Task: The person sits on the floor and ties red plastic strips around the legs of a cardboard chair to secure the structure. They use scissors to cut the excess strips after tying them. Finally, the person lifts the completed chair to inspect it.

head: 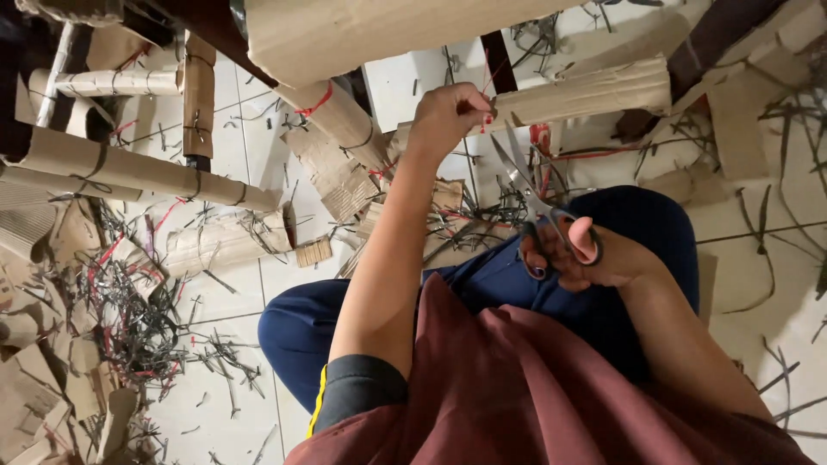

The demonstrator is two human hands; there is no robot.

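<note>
1. Gripping: right hand (594,254) closed through the dark handle loops of a pair of scissors (538,202), thumb in one loop, fingers in the other, blades pointing up and left, slightly parted; left hand (450,116) raised, fingertips pinched shut on a thin red string (491,77) beside a cardboard-wrapped bar (586,90).
2. Overhead and to the left: large furniture frame wrapped in corrugated cardboard (138,168), sleeves bound with dark straps and red string.
3. Underneath everything: white tiled floor (233,301), visible between the debris.
4. Lower middle: maroon shirt (517,387) and blue trousers (482,284), knees bent, scissors hand held above the right thigh.
5. Left side: heap of torn cardboard pieces (34,379) mixed with cut black strap offcuts (138,327), scattered across the tiles.
6. Centre: short cardboard tube (340,116) tied with red string, just left of the raised left hand.
7. Smallest: small ribbed cardboard scrap (313,251) lying flat on the floor, near the left knee.
</note>
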